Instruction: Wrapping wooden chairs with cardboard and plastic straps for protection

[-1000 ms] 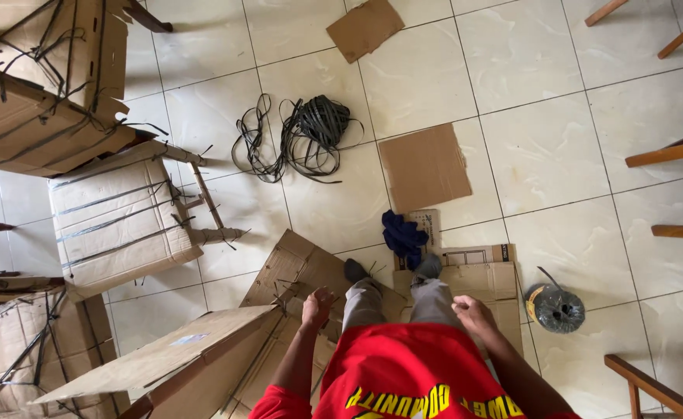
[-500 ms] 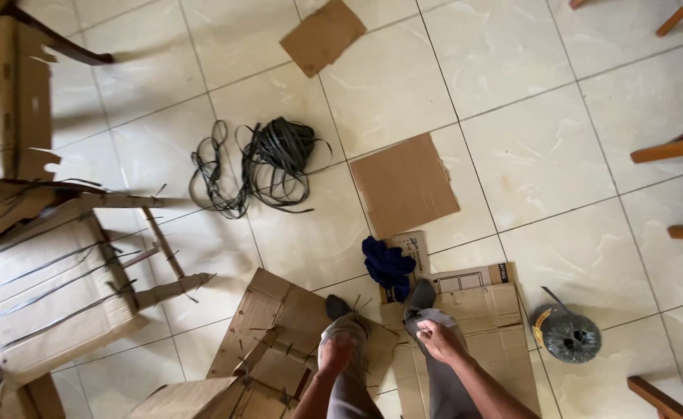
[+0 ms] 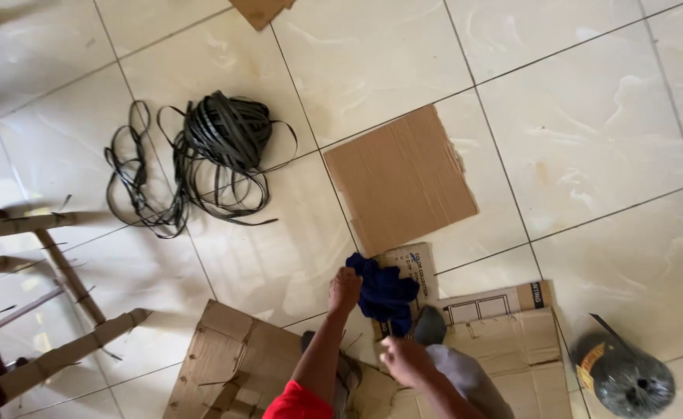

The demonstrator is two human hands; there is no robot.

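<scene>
The dark blue cloth (image 3: 386, 292) is gripped at its left edge by the left hand (image 3: 344, 289), closed on it, on flattened cardboard (image 3: 504, 330) near the feet. The right hand (image 3: 400, 359) is held loosely curled and empty. 1 strap coil (image 3: 225, 133) lies far left.

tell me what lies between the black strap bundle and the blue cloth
In the head view, only bare floor tile lies between the black strap bundle and the blue cloth.
</scene>
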